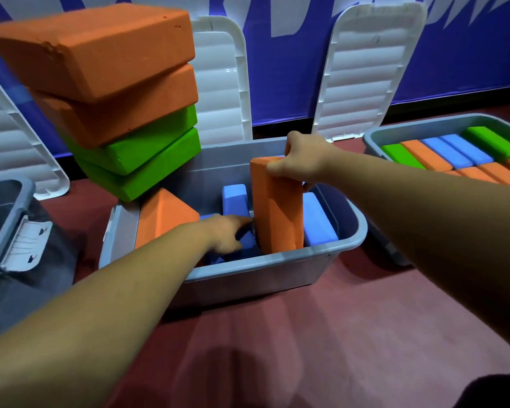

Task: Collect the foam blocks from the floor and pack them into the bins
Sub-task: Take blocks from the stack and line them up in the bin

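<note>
A: Starting nearest, on the floor (pixel 306 334) sits the middle bin (pixel 277 260). Why is the left hand (pixel 227 231) inside it?

B: Its fingers are stretched forward and hold nothing, and the tips rest against a blue block (pixel 234 198). I judge it is holding a slot open beside the upright orange block (pixel 280 213).

A: And the right hand (pixel 301 160)?

B: It is curled over that block's top end, pinching it so that it goes down on its end. The lower part is already below the rim, between the left hand and a second blue block (pixel 318 219) at three o'clock. Standing the foam on end probably saves room.

A: What about the tilted orange block (pixel 162 219) at nine o'clock in the bin?

B: It leans near the left wall and is not yet settled. It likely needs straightening.

A: Farther out?

B: At ten o'clock a stack (pixel 124 98) of two orange and two green blocks leans over the bin's corner. What props it up I cannot tell. At two o'clock a second bin (pixel 374 136) is packed with blocks in tight rows, much the same pattern. At nine o'clock is a third bin (pixel 9 201), its contents mostly hidden. Farthest away, two white lids (pixel 362 75) stand against the blue wall (pixel 454 54), presumably to stay clear of the loading.
</note>
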A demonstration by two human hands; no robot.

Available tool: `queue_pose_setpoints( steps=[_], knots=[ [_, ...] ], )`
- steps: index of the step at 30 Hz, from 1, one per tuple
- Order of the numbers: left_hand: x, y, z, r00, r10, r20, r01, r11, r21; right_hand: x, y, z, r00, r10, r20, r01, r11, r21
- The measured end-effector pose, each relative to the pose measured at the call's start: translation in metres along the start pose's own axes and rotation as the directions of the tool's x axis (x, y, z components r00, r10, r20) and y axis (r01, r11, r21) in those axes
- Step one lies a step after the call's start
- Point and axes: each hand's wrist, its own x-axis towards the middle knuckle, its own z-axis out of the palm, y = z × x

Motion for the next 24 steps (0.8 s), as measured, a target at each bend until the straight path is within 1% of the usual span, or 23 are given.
queue_pose_setpoints(
  steps=[2,4,5,6,7,8,9,11,12,14,15,16,18,21,24],
  knots=[
    [0.003,0.003,-0.001,1.000,-0.008,-0.030,0.009,0.999,0.048,0.001,0.002,0.004,0.996,-0.017,0.092,0.033,0.984,-0.176],
    [0.005,0.004,0.001,0.999,-0.039,-0.026,0.041,0.996,0.081,-0.001,0.004,0.014,0.966,0.048,0.255,0.054,0.925,-0.376],
    [0.004,0.004,0.003,0.998,-0.062,-0.022,0.064,0.993,0.098,-0.002,0.006,0.021,0.929,0.116,0.353,0.054,0.898,-0.436],
    [0.004,0.003,0.005,0.996,-0.083,-0.014,0.084,0.991,0.103,-0.003,0.009,0.029,0.883,0.174,0.437,0.050,0.889,-0.456],
    [0.003,0.002,0.007,0.995,-0.097,-0.005,0.097,0.991,0.092,-0.004,0.011,0.037,0.849,0.211,0.484,0.040,0.888,-0.458],
    [0.003,0.000,0.008,0.995,-0.104,0.000,0.104,0.992,0.072,-0.003,0.013,0.043,0.850,0.210,0.483,0.038,0.890,-0.455],
    [0.004,-0.001,0.008,0.994,-0.112,0.002,0.111,0.993,0.048,-0.002,0.012,0.045,0.875,0.191,0.446,0.048,0.881,-0.471],
    [0.006,0.000,0.006,0.992,-0.128,0.002,0.128,0.992,0.003,0.002,0.008,0.047,0.936,0.138,0.323,0.067,0.833,-0.549],
    [0.008,0.000,0.006,0.991,-0.137,0.001,0.137,0.990,-0.016,0.005,0.006,0.048,0.954,0.114,0.276,0.067,0.819,-0.570],
    [0.010,0.002,0.007,0.987,-0.158,0.008,0.158,0.987,-0.041,0.010,0.005,0.054,0.974,0.072,0.215,0.057,0.838,-0.542],
    [0.011,0.003,0.006,0.985,-0.170,0.015,0.170,0.984,-0.052,0.011,0.004,0.057,0.975,0.065,0.214,0.055,0.856,-0.514],
    [0.011,0.004,0.006,0.983,-0.180,0.023,0.181,0.982,-0.060,0.011,0.004,0.059,0.967,0.071,0.244,0.061,0.866,-0.497],
    [0.012,0.008,0.005,0.980,-0.195,0.037,0.196,0.979,-0.055,0.010,0.002,0.064,0.948,0.110,0.298,0.060,0.859,-0.508],
    [0.015,0.010,0.006,0.975,-0.208,0.075,0.212,0.976,-0.045,0.009,-0.003,0.073,0.945,0.150,0.290,0.033,0.839,-0.543],
    [0.015,0.015,0.006,0.966,-0.193,0.170,0.223,0.958,-0.181,0.005,-0.010,0.082,0.951,0.131,0.280,0.076,0.778,-0.623]
  ],
)
